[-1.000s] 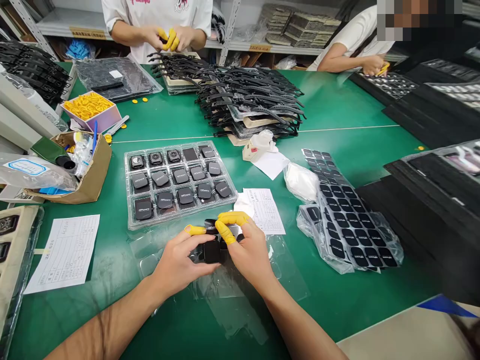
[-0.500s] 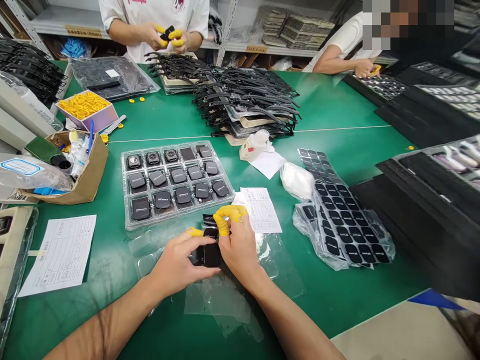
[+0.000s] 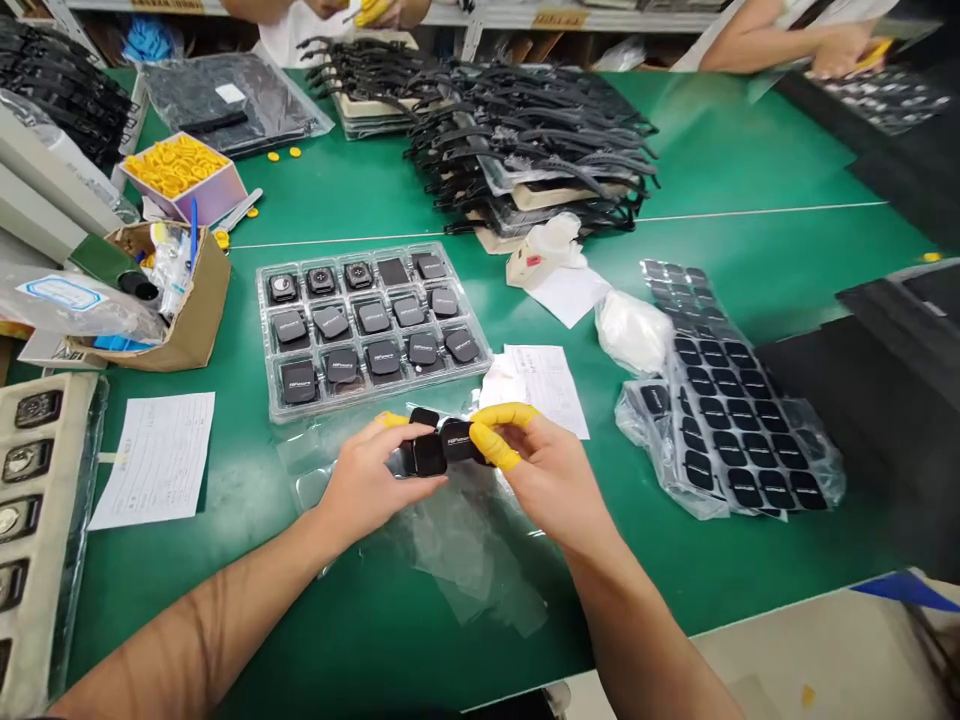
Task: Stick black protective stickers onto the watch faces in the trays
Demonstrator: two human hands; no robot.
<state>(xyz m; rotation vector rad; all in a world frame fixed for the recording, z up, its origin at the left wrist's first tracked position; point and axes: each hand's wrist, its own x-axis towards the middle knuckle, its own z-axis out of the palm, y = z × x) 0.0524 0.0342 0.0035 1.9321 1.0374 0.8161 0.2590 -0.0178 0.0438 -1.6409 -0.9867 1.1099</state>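
Note:
My left hand [image 3: 382,465] is closed around a black square smartwatch body [image 3: 430,454], its thumb below and its fingers above. A second small black square piece [image 3: 425,416] shows just behind it. Close to the right of the watch, my right hand [image 3: 544,465] pinches a black printed screen sticker [image 3: 456,438] with its yellow finger cots. Whether sticker and watch touch, I cannot tell. Beyond my hands lies a clear plastic tray [image 3: 360,397], holding smartwatch bodies, many topped with black printed stickers. Clear film pieces [image 3: 457,550] lie under my hands.
At right, black sticker sheets [image 3: 739,430] lie on plastic. Behind stand stacked black watch straps [image 3: 525,140], a tissue pack [image 3: 544,250] and papers [image 3: 161,455]. At left are a cardboard box [image 3: 199,320], yellow finger cots [image 3: 176,165] and a beige tray [image 3: 67,440]. Co-workers sit opposite.
My right hand has moved right, away from the watch, and a printed black sticker now shows in its fingers. My left hand keeps hold of the watch. The view has tilted down.

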